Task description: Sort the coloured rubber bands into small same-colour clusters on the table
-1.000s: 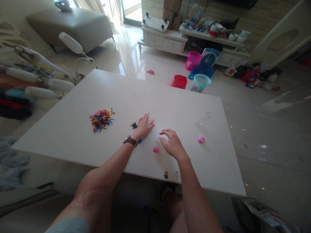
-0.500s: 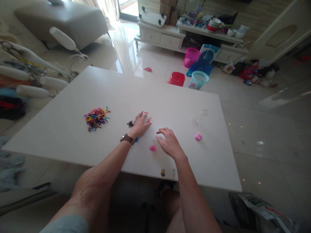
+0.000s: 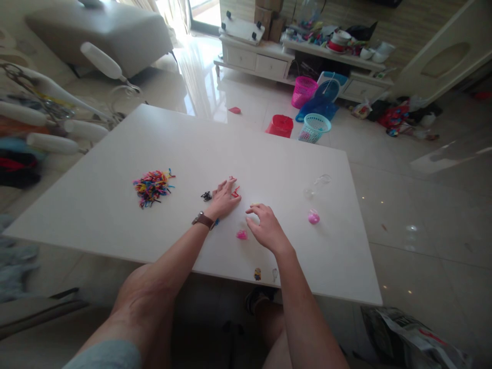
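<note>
Daylight from the far-left doorway [image 3: 205, 11] glares off the floor [image 3: 203, 82]; shadow darkens the space beneath your table [image 3: 269, 159], and blur and stretching mark your view's edges.

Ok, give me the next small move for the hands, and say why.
I'd probably have the left hand draw the red strips together: its fingers are spread right by them, and one bit of red lies apart near the fingertips, whereas the black strips beside it sit bunched.

Thin, bent red bands [image 3: 236, 192] lie loose on a white table [image 3: 188, 148] beside the left hand [image 3: 224, 202], opposite a small tangle of black bands [image 3: 206, 196].
</note>
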Demonstrator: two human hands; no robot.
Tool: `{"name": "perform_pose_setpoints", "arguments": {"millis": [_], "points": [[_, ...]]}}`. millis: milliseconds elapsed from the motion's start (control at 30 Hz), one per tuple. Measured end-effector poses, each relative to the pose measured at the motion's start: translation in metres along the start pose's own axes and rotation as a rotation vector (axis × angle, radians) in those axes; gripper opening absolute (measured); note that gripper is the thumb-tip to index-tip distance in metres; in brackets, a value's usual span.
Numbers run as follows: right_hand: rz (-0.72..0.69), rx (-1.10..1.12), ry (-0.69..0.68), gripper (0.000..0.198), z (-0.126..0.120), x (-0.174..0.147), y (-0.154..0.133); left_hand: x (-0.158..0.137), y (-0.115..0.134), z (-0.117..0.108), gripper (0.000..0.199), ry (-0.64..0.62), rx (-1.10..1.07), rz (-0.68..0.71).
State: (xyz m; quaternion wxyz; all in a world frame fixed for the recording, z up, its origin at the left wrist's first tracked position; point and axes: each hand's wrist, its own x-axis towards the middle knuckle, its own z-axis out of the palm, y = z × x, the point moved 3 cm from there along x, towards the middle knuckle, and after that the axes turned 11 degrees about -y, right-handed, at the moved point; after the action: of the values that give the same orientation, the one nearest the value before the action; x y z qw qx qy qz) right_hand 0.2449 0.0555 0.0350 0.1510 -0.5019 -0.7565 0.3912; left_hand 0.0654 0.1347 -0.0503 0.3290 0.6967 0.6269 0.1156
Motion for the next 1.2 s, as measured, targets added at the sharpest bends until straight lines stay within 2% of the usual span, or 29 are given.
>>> {"name": "perform_pose_setpoints", "arguments": {"millis": [167, 367, 567, 667, 867, 1100, 1200], "points": [[0.005, -0.003, -0.006, 0.02, -0.0011, -0.0011, -0.0011, -0.0012, 0.0019, -0.0016, 0.062, 0.038, 0.036, 0.017], [-0.002, 0.004, -0.012, 0.02, 0.0006, -0.0002, -0.0028, 0.0013, 0.0008, -0.0002, 0.063, 0.026, 0.047, 0.024], [-0.015, 0.004, -0.01, 0.019, 0.001, -0.0003, -0.003, 0.0023, -0.0024, 0.0022, 0.049, 0.084, 0.099, 0.018], [-0.008, 0.003, -0.012, 0.02, 0.0, -0.0009, -0.0041, 0.0024, -0.0039, 0.0019, 0.052, 0.109, 0.09, -0.006], [-0.009, -0.003, -0.02, 0.02, -0.0003, -0.001, -0.0069, 0.0037, -0.0033, 0.0026, 0.054, 0.078, 0.081, 0.041], [-0.006, -0.01, -0.022, 0.02, -0.0012, -0.0013, -0.0082, 0.0048, -0.0069, 0.0027, 0.053, 0.13, 0.081, 0.0], [-0.01, -0.014, -0.025, 0.02, -0.0007, -0.0009, -0.0085, 0.007, -0.0079, 0.0015, 0.053, 0.112, 0.059, 0.042]]}}
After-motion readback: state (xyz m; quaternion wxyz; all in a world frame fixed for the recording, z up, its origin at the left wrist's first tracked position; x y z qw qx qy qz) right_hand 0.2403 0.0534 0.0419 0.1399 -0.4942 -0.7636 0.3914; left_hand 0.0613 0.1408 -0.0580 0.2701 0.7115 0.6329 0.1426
